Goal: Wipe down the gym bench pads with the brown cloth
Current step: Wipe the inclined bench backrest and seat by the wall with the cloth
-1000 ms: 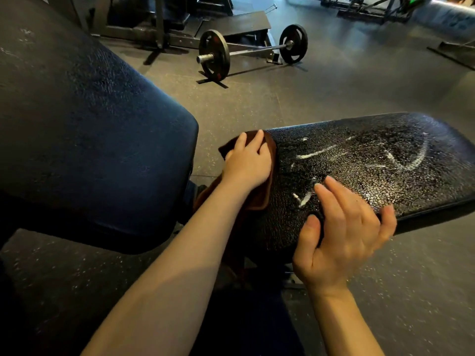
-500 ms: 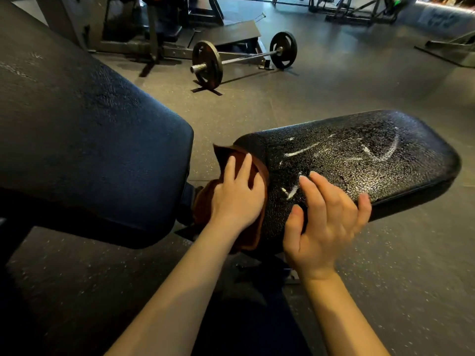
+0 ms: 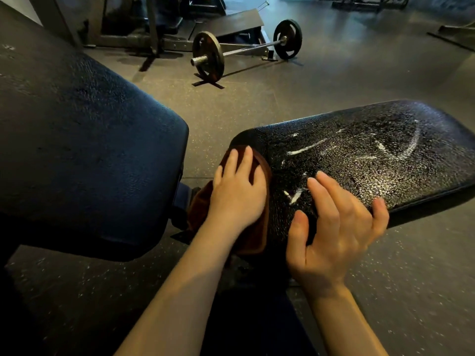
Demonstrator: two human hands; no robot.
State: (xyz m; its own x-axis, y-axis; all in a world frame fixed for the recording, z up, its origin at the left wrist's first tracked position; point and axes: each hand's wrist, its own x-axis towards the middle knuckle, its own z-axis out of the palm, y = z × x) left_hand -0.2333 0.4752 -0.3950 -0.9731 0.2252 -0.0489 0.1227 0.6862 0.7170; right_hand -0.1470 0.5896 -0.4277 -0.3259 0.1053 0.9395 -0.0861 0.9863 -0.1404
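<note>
We have our left hand (image 3: 237, 191) flat on the cloth (image 3: 253, 235), fingers straight and slightly fanned, pressing it against the near-left end of the seat pad (image 3: 359, 160). The brown cloth drapes over that rounded end and hangs down its side, so the palm pins it to the curve instead of gripping it; a flat hand spreads the pressure and lets the cloth slide with the stroke. Our right hand (image 3: 339, 227) holds nothing: fingers spread and loosely bent, hovering at the pad's near edge, the little finger close to the rim (whether it actually touches we cannot tell, the hand is a bit blurred). We judge it is there to steady us or the pad while the other hand rubs.

The seat pad shows white streaks and a wet, speckled sheen over most of its top, to the right and far side of the cloth, so by our reading the wiping of this pad is barely begun. The back pad (image 3: 84, 155), large and dark blue, fills the left of the scene, just left of the cloth with a narrow gap between the two pads. A barbell (image 3: 246, 48) lies on the floor (image 3: 347, 73), far off.
</note>
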